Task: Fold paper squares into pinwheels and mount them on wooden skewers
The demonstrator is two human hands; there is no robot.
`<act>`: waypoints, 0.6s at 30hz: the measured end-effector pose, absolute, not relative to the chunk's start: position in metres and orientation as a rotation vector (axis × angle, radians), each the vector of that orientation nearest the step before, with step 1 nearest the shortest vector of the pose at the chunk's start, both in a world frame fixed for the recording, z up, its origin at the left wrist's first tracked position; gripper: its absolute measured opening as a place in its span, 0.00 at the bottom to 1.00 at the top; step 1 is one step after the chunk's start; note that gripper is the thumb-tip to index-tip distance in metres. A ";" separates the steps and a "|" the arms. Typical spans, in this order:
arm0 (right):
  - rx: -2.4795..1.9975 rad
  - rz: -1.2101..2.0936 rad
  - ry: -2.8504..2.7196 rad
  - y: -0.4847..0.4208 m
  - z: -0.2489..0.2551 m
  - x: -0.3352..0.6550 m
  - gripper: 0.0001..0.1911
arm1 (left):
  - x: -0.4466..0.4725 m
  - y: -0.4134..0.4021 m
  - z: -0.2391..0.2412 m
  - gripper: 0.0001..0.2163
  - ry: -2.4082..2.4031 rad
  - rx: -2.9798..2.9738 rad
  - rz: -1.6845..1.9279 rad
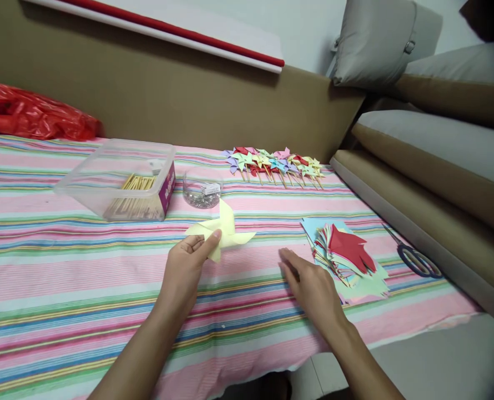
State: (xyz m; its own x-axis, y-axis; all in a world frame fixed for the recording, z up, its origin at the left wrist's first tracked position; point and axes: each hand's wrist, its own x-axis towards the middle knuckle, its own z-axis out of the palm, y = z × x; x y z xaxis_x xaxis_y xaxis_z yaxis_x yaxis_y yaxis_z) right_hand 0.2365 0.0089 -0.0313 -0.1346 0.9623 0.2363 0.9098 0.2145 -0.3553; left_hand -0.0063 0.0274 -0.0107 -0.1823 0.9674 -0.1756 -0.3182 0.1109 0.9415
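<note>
A pale yellow paper pinwheel [229, 226] is pinched at its centre between the thumb and fingers of my left hand [188, 260], held a little above the striped cloth. No stick shows on it. My right hand [317, 286] is low over the cloth with nothing visible in it, thumb and index finger slightly apart. Close beside it, to the right, lies a pile of cut coloured paper [328, 258] with a red piece [350, 248] on top. Beyond the pinwheel stands a small round clear container [201, 194] of tiny metallic pieces.
A clear plastic box [78, 180] holding wooden sticks [136, 203] stands back left. Several finished pinwheels on sticks [278, 164] lie at the back. Dark-handled scissors [417, 260] rest at the right, near the stacked cushions [430, 183]. A red plastic bag [34, 114] lies far left.
</note>
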 end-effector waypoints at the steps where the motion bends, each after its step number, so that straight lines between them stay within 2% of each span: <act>1: -1.711 0.201 -2.015 0.009 -0.027 0.236 0.15 | -0.005 0.026 -0.011 0.15 1.198 0.776 1.370; 6: -1.405 0.584 -1.642 0.001 -0.007 0.218 0.09 | 0.007 0.017 -0.010 0.19 1.299 0.917 1.342; 10: -1.230 0.915 -1.434 -0.005 0.001 0.195 0.08 | 0.016 0.012 -0.012 0.21 1.390 1.064 1.302; 14: -1.133 0.833 -1.546 -0.002 0.005 0.183 0.02 | 0.022 0.007 -0.015 0.24 1.451 1.174 1.272; 18: -1.132 0.731 -1.610 0.001 0.007 0.179 0.03 | 0.025 0.003 -0.014 0.24 1.353 1.133 1.269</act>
